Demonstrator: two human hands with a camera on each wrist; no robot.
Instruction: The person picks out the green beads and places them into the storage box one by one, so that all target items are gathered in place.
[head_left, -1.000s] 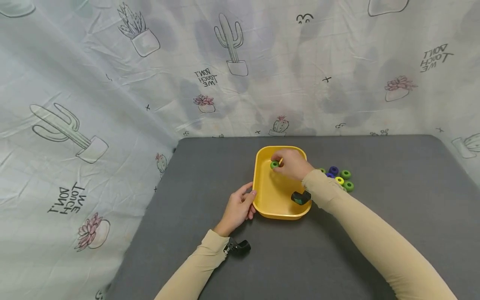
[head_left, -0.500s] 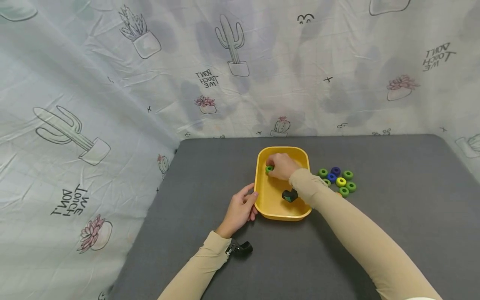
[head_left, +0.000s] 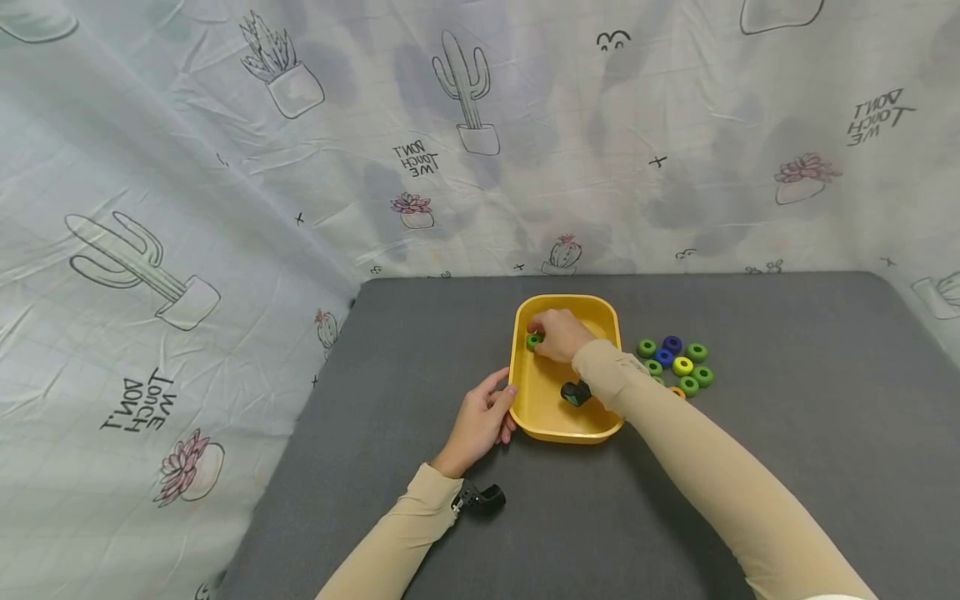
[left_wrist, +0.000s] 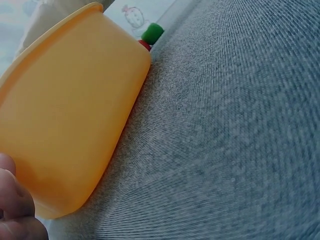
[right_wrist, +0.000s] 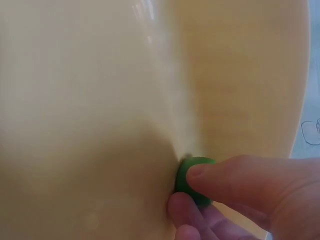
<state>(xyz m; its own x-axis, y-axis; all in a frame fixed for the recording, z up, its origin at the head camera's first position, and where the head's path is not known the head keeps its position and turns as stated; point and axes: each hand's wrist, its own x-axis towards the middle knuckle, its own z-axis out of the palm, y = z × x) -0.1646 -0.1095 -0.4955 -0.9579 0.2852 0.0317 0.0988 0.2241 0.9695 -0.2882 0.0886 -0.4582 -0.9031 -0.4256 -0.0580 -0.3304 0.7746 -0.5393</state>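
Observation:
In the head view my right hand (head_left: 564, 336) reaches down into a yellow plastic tray (head_left: 551, 412). Between thumb and fingers it pinches a small green ring (right_wrist: 183, 183), low in the tray where the floor meets the side wall. My left hand (head_left: 476, 419) holds the tray's near left side, its thumb at the rim and the other fingers against the outside. Curled fingertips (left_wrist: 17, 205) show beside the tray's outer wall in the left wrist view. The right forearm covers part of the tray's right side.
Right of the tray lies a loose group of rings: several green ones (head_left: 697, 352), a blue one (head_left: 663, 358), a purple one (head_left: 672, 344), a yellow one (head_left: 682, 366) and an orange one (head_left: 677, 392). The right sleeve partly hides them. A printed curtain (head_left: 525, 167) hangs behind the grey table (head_left: 420, 333).
My right hand has moved left and slightly toward me inside the tray with the green ring, uncovering more rings on the table. The left hand stays at the tray's side.

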